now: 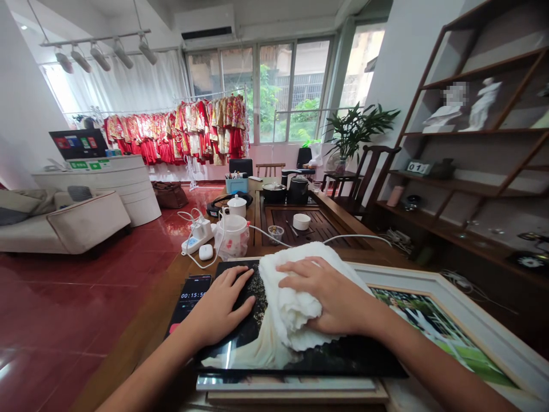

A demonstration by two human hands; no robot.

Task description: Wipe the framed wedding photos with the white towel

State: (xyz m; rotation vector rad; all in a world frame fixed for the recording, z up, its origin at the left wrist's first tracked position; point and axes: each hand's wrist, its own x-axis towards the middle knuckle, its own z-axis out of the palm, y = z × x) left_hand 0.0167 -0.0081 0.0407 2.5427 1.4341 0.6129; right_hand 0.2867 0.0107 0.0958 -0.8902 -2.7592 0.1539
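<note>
From the panel's centre: the crumpled white cloth (291,325) on top looks soft, fluffy and rough, while the dark rectangular picture panel (253,348) itself is smooth and glossy. At three o'clock, the white picture frame (403,277) looks matt; at twelve, the brown slatted tray (321,229) appears wooden; at nine, red floor tiles (77,297) shine.

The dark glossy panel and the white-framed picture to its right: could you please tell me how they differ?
The dark panel is mostly black, while the framed picture shows green; the framed picture has a wide pale border, the dark panel none. Both lie face up.
</note>
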